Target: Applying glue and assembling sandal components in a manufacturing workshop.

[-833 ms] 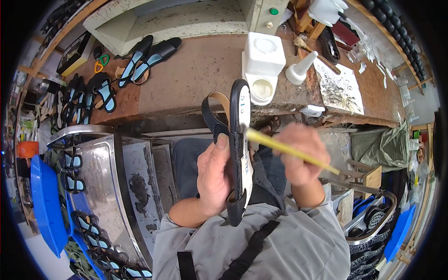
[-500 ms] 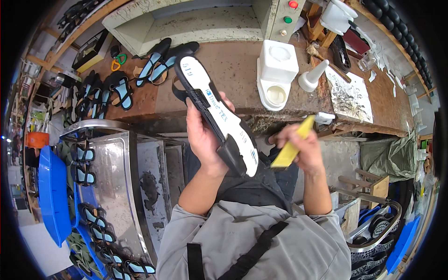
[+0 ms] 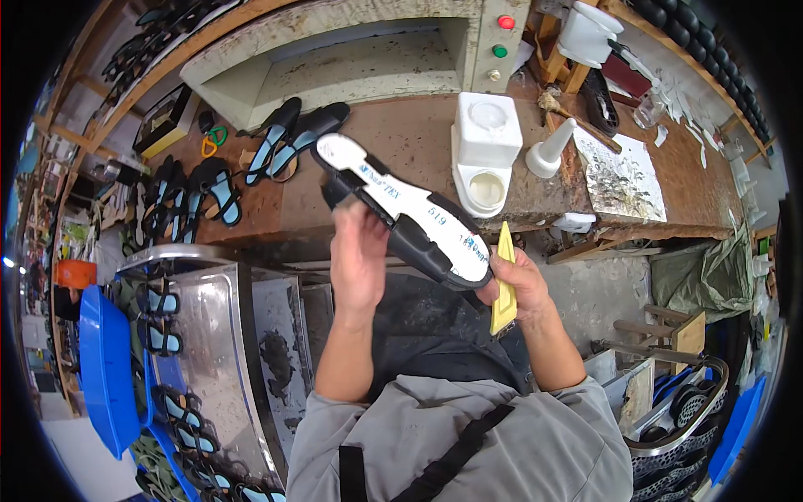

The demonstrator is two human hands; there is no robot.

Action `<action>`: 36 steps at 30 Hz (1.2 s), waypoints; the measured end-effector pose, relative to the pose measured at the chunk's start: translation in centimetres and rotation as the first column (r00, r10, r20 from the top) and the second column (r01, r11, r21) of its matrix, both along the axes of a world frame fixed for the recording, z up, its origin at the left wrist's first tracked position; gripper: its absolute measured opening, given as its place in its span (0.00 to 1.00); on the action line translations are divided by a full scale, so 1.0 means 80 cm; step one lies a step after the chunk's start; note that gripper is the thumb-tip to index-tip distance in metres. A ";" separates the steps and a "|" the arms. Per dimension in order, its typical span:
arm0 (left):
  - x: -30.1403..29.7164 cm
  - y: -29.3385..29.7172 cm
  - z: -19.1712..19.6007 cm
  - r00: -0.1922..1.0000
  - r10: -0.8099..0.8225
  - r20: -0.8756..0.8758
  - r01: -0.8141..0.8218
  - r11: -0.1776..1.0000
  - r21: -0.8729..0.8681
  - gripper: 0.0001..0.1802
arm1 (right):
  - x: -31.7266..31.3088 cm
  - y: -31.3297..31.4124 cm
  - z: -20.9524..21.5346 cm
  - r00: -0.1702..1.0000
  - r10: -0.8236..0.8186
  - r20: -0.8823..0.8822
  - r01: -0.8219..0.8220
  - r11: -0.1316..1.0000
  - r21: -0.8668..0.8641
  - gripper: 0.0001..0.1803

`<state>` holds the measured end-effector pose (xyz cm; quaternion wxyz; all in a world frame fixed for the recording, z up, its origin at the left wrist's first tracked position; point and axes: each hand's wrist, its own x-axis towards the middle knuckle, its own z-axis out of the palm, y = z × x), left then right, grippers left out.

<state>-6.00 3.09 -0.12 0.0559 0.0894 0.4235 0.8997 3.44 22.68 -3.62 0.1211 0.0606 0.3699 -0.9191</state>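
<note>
A black sandal upper [image 3: 414, 243] is held up over my lap, its white printed insole [image 3: 401, 201] facing me. It lies slanted, with its far end toward the upper left. My right hand [image 3: 522, 283] grips the near end of this sandal with its fingertips. That same hand also holds a flat yellow tool [image 3: 504, 280] with a dark lower end, upright against the sandal's tip. Close to the sandal's left side is my left hand [image 3: 358, 259], its fingers smeared by motion and partly behind the sandal; whether they touch it I cannot tell.
On the brown bench stand a white glue container [image 3: 489, 134] and a white conical nozzle bottle [image 3: 549, 151]. Black sandals with blue insoles [image 3: 222, 192] lie at its left. A metal tray [image 3: 209, 335], blue bin [image 3: 104, 368] and wooden stool [image 3: 682, 335] are lower down.
The sandal has turned flatter, its near end swinging right to my right hand, which has closed on it. The yellow tool has tipped more upright. My left hand has shifted along the sandal's side.
</note>
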 end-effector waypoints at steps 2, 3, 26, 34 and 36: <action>-0.005 -0.034 -0.043 0.938 -0.327 -0.114 0.328 0.944 -0.005 0.28 | -0.001 0.009 -0.003 1.000 -0.014 -0.004 0.013 0.996 -0.089 0.07; 0.000 -0.036 -0.035 0.909 -0.377 -0.176 0.339 0.917 -0.212 0.28 | -0.002 0.009 -0.008 0.997 -0.031 0.075 0.034 0.999 -0.038 0.07; -0.068 -0.017 -0.042 0.682 -0.705 -0.192 0.410 0.587 -0.698 0.13 | -0.102 0.078 -0.061 0.904 -0.296 -0.309 0.416 0.440 0.796 0.07; -0.066 -0.016 -0.025 0.602 -0.771 -0.207 0.469 0.551 -0.690 0.12 | -0.098 0.076 -0.023 0.922 -0.358 -0.146 0.325 0.514 0.793 0.06; -0.063 -0.013 -0.016 0.561 -0.787 -0.257 0.484 0.563 -0.669 0.12 | -0.080 0.074 0.002 0.931 -0.324 -0.169 0.347 0.639 0.687 0.05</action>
